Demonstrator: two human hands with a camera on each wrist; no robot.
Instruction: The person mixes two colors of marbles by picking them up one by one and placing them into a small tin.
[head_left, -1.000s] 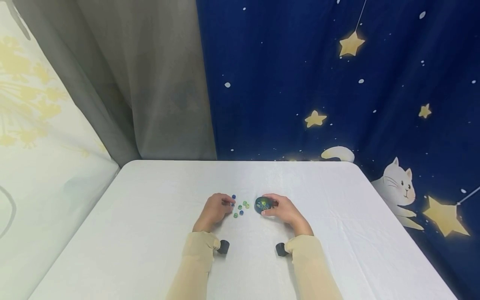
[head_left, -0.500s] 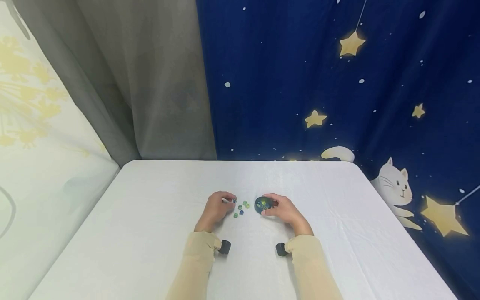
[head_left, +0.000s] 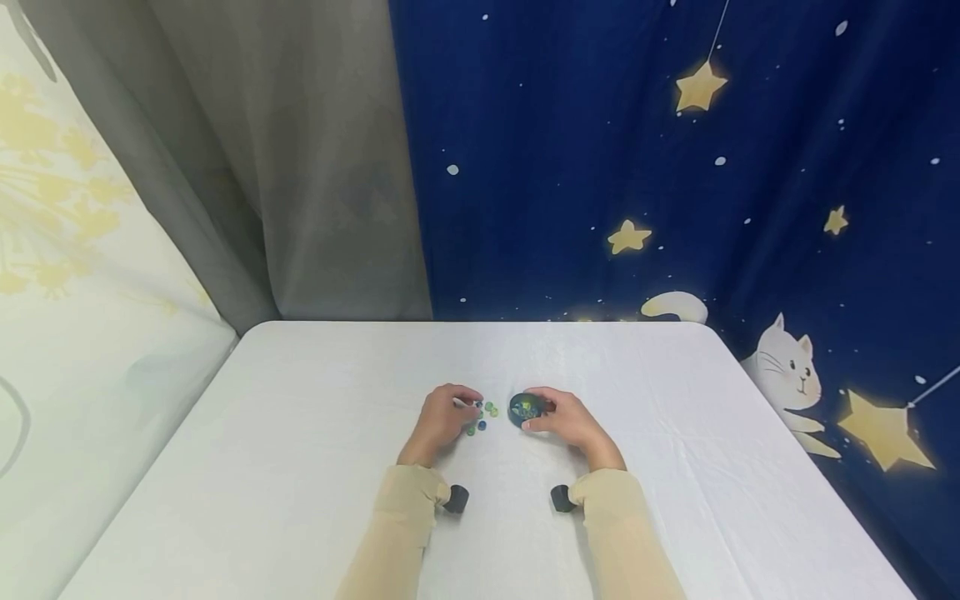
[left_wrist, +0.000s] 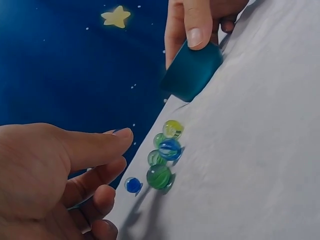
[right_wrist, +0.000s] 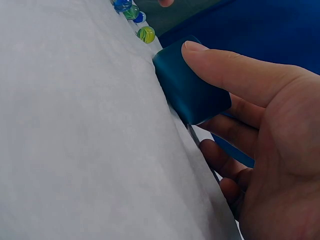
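Observation:
Several glass marbles (left_wrist: 160, 159), blue, green and yellow-green, lie in a small cluster on the white table (head_left: 337, 375). My left hand (left_wrist: 120, 152) hovers just left of them with loosely curled fingers and holds nothing; a small blue marble (left_wrist: 133, 184) is nearest its fingertips. In the head view the left hand (head_left: 444, 414) nearly touches the marbles (head_left: 486, 410). To their right stands a dark teal cup (right_wrist: 190, 90) with marbles inside (head_left: 525, 408). My right hand (right_wrist: 260, 130) grips the cup, thumb on one side and fingers on the other.
The white table runs back to a dark blue star-and-cat curtain (head_left: 675, 167) and a grey curtain (head_left: 300, 167). A pale patterned surface (head_left: 75, 292) lies beyond the table's left edge. Black wrist cameras (head_left: 455, 498) sit on both sleeves.
My left hand has moved slightly right, up to the marbles, and the blue marble at its fingertips now lies closer to the cluster. The right hand and cup have not moved.

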